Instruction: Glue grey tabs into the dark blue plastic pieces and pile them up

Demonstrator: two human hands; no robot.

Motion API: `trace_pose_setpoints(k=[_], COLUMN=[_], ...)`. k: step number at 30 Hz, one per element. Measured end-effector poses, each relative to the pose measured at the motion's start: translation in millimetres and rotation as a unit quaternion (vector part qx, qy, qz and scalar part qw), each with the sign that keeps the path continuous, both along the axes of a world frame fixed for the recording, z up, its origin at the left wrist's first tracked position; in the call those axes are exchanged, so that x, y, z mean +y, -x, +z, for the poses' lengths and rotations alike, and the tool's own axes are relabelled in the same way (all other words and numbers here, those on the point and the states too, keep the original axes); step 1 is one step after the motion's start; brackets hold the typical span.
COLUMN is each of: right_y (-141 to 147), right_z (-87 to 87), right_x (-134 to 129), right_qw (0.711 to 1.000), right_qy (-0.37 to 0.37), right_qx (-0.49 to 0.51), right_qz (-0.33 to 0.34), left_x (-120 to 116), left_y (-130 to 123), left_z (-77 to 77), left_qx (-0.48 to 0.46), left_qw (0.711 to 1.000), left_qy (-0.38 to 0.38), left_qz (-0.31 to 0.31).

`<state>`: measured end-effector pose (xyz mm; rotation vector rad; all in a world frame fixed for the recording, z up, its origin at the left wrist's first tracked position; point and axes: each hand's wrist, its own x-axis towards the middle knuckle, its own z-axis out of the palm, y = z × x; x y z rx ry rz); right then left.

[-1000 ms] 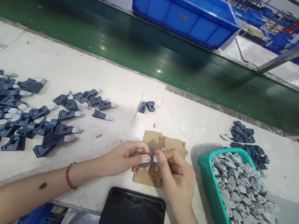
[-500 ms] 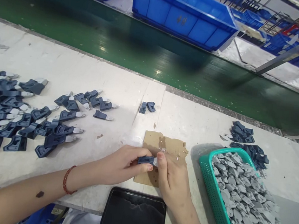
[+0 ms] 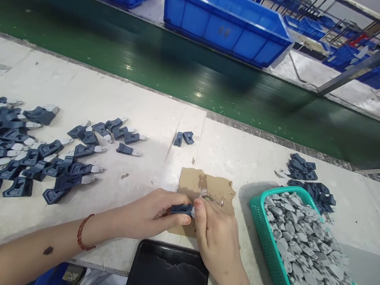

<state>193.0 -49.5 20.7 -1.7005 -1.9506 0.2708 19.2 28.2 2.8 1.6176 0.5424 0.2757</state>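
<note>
Compared with a second ago, the right hand (image 3: pixel 219 235) is curling tighter, seemingly gripping the pale tip (image 3: pixel 193 212) of a navy part (image 3: pixel 180 209). The left hand (image 3: pixel 149 212) is pinching that part above the cardboard (image 3: pixel 217 186). Left of the hands, many tipped parts (image 3: pixel 83 150) are lying, apparently done. Beyond them, two bare parts (image 3: pixel 188 137) are waiting; rightward, a basket (image 3: pixel 263 223) is holding plenty of grey pieces (image 3: pixel 304 247).

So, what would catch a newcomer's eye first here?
Probably the teal basket at right, heaped with grey pieces. Next, at the centre, the left hand holds a blue part, the right hand at its pale end. Beyond the green strip, at the top, stands a big blue crate.
</note>
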Motion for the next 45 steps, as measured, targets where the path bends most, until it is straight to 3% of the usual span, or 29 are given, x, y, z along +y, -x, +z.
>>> trace_pose_setpoints(k=[3, 6, 9, 12, 14, 17, 23, 25, 30, 34, 38, 42, 45], right_y=[-1.5, -11.6, -40.5, -86.7, -118.1, -150.2, -158.0, -156.3, -152.8, -143.8, -123.1, -96.5, -81.7], right_z=[3.4, 13.9, 24.2, 22.8, 14.8, 0.5, -11.8, -12.6, -6.1, 8.5, 17.2, 14.0, 5.9], right_x=[-1.9, -4.4, -11.0, -23.3, -32.7, -43.1, -41.5, -38.1, -33.1, -34.1, -38.0, -38.4, -35.7], right_qw=[0.999, 0.994, 0.988, 0.963, 0.934, 0.915, 0.899, 0.899, 0.898, 0.888, 0.905, 0.918, 0.912], right_qy=[0.035, 0.092, 0.110, 0.084, 0.097, 0.142, 0.158, 0.152, 0.153, 0.163, 0.110, 0.048, 0.059], right_qx=[0.023, 0.064, 0.068, -0.055, -0.145, -0.211, -0.233, -0.233, -0.188, -0.040, 0.178, 0.275, 0.334], right_qz=[0.006, 0.013, -0.083, -0.249, -0.313, -0.314, -0.336, -0.339, -0.368, -0.428, -0.371, -0.281, -0.231], left_x=[2.5, 10.9, 28.3, 51.4, 65.8, 80.0, 79.9, 76.6, 77.7, 86.0, 92.3, 94.1, 88.7], left_y=[-1.0, 0.5, 7.9, 20.7, 30.0, 41.7, 47.5, 41.3, 11.5, -8.8, -12.8, -8.0, -4.8], left_z=[2.3, 4.8, 6.0, 5.0, 2.6, -3.1, -9.1, -6.1, 7.1, 10.0, 6.6, 7.5, 13.3], left_qx=[-0.002, 0.011, 0.062, 0.148, 0.210, 0.278, 0.350, 0.340, 0.265, 0.244, 0.249, 0.250, 0.233], left_qw=[1.000, 0.994, 0.970, 0.905, 0.846, 0.777, 0.724, 0.728, 0.798, 0.813, 0.820, 0.842, 0.869], left_qy=[-0.027, -0.109, -0.226, -0.360, -0.437, -0.501, -0.520, -0.529, -0.525, -0.527, -0.514, -0.473, -0.428], left_qz=[-0.011, -0.003, 0.064, 0.173, 0.222, 0.260, 0.287, 0.273, 0.130, 0.046, 0.037, 0.066, 0.090])
